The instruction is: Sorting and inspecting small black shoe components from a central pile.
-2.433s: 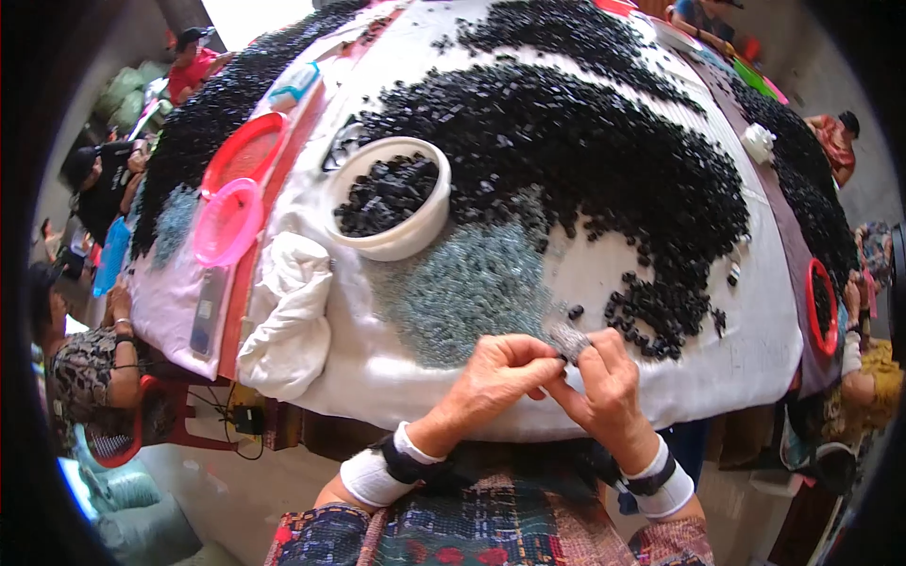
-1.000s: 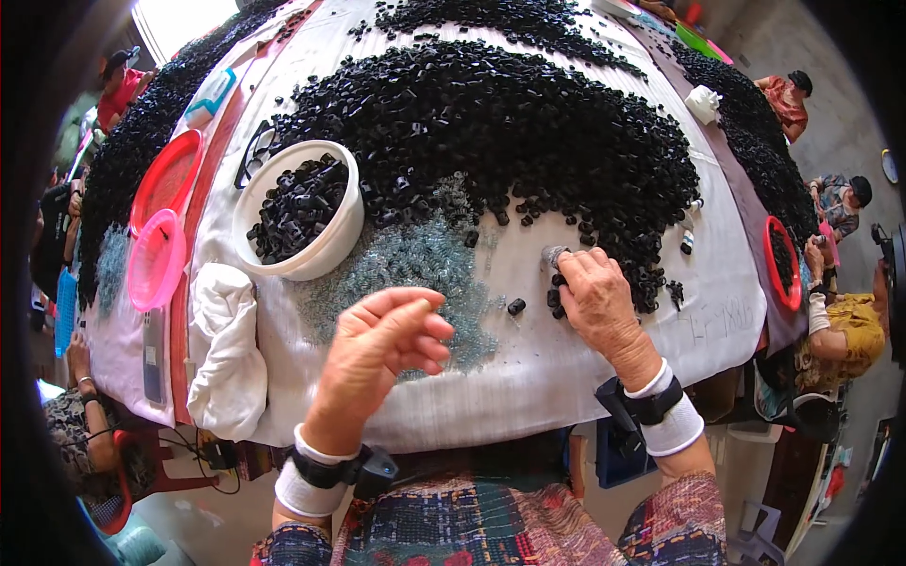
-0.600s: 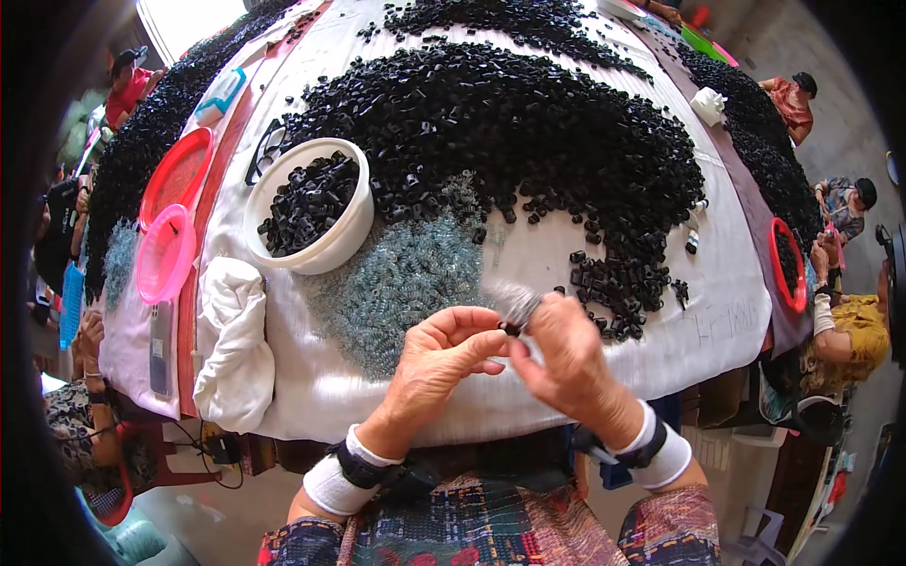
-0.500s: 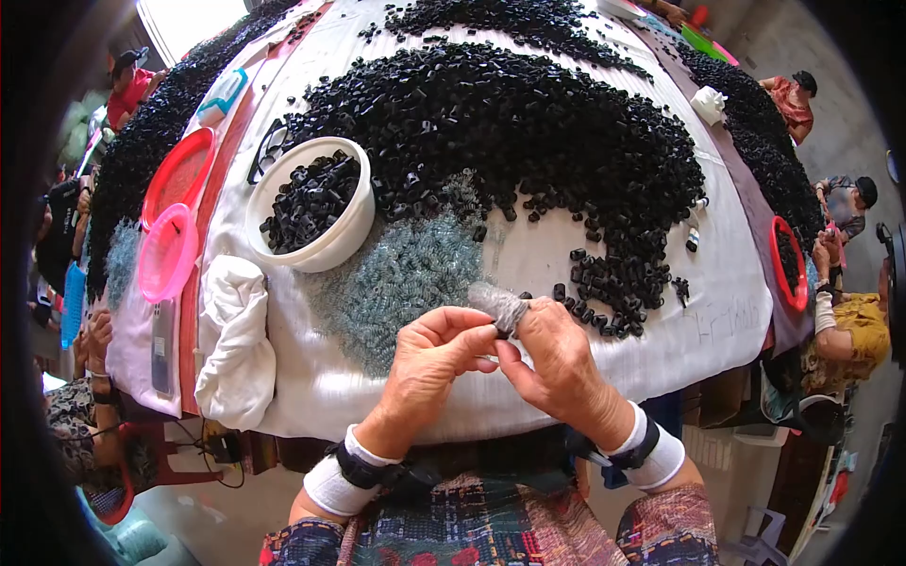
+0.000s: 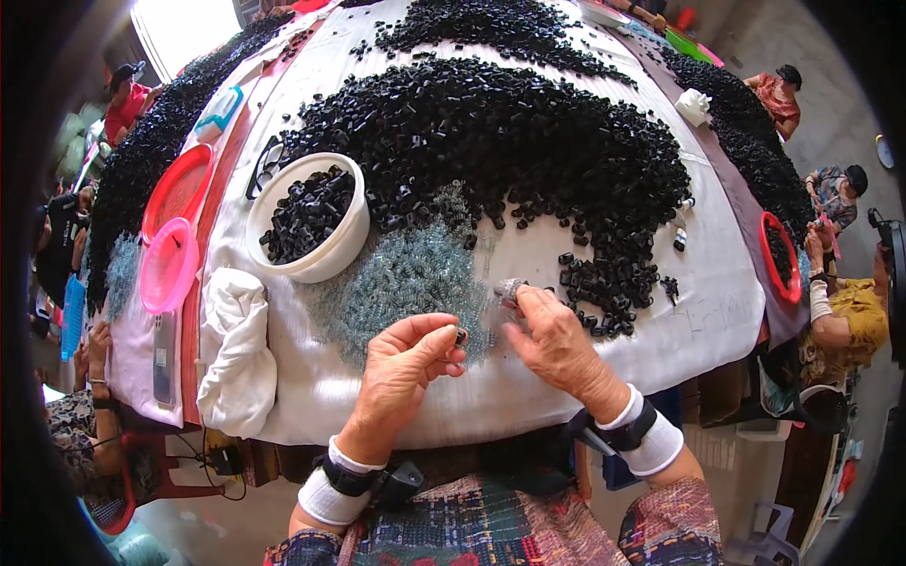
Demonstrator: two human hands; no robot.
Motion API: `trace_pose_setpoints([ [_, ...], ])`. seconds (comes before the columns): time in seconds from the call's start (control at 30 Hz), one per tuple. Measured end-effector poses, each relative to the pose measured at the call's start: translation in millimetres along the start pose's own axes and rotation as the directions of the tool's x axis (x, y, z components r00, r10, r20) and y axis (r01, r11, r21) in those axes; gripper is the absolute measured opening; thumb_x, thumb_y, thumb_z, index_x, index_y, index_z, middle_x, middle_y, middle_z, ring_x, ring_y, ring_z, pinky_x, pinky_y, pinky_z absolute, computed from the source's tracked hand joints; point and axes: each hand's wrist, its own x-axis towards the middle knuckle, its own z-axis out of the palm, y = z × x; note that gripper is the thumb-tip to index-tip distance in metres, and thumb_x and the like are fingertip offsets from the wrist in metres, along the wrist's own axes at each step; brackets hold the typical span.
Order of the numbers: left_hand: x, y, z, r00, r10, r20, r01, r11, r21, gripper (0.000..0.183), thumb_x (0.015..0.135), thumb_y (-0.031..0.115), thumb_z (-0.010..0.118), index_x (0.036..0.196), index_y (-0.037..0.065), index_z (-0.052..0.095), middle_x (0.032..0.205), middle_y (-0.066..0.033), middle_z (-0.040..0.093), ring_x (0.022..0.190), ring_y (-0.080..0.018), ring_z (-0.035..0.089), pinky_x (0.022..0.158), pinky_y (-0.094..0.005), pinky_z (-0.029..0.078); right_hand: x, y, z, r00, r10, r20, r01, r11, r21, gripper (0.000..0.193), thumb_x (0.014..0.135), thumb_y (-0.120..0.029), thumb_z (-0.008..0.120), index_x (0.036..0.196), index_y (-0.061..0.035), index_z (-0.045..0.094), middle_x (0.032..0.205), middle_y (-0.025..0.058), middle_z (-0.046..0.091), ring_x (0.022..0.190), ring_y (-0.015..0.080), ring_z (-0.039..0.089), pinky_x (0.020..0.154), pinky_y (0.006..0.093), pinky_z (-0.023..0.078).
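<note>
Two-handed over surface draped in white cloth (image 5: 491,407).

Left hand (image 5: 401,373): grip closed, thumb against curled index finger, pinching one small dark rounded part (image 5: 461,336) right at the fingertips. Located over the near-right edge of a low heap of small pale blue-grey coils (image 5: 401,274). Showing just a short stub on the right side of the fingertips. Long axis and pointing direction: cannot tell, too small and partly covered.

Right hand (image 5: 562,354): grip spread, thumb blurred and apart from index finger, back of hand up. Grey fabric-like wrapping (image 5: 511,289) at the finger end, long axis roughly left-right in view, tip pointing left toward the coils. Anything tucked inside the fingers: cannot tell.

Just beyond right hand and to its right: loose cluster of short black cylindrical parts (image 5: 604,297), lying at mixed angles, running into a broad black heap (image 5: 510,123).

Left of the coils: round white plastic tub (image 5: 351,245), filled with black parts. Further left: twisted white cloth bundle (image 5: 231,358), long axis running away from the body; flat dark rectangular device (image 5: 164,358), roughly parallel to that; round pink plastic basket (image 5: 170,264) beyond.

On both wrists: white bands (image 5: 656,443) with black straps.
</note>
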Motion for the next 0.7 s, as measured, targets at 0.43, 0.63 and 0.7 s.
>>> trace_pose_setpoints([
  [0.43,-3.1,3.3,-0.3,0.987,-0.129,0.097,0.121,0.989,0.086,0.012,0.091,0.009,0.06,0.102,0.003,0.061,0.096,-0.0146,0.067,0.076,-0.0168,0.067,0.064,-0.0291,0.057,79.5,67.8,-21.4,1.0,-0.015,0.019,0.02,0.945,-0.327,0.041,0.079,0.002,0.047,0.119,0.0012,0.049,0.116,0.0223,0.055,0.11,0.0393,0.05,0.097,0.0428,0.042],
  [0.63,-2.2,5.5,-3.7,0.989,-0.126,0.082,0.122,0.991,0.046,0.013,0.09,0.008,0.061,0.102,0.003,0.06,0.096,-0.0141,0.066,0.076,-0.0162,0.066,0.065,-0.0281,0.056,70.6,61.7,-6.4,0.98,-0.019,0.197,0.086,0.936,-0.34,0.04,0.082,-0.002,0.046,0.122,-0.0034,0.048,0.122,0.0159,0.056,0.121,0.0375,0.046,0.096,0.0446,0.043],
  [0.7,-2.3,4.9,-3.8,0.988,-0.13,0.079,0.128,0.991,0.03,0.013,0.09,0.008,0.061,0.102,0.003,0.06,0.096,-0.0139,0.066,0.075,-0.016,0.066,0.065,-0.0281,0.056,55.3,50.8,-9.7,0.985,-0.098,0.14,0.136,0.947,-0.29,0.034,0.078,0.003,0.051,0.111,0.0025,0.051,0.11,0.0214,0.059,0.115,0.0415,0.048,0.096,0.0451,0.042],
])
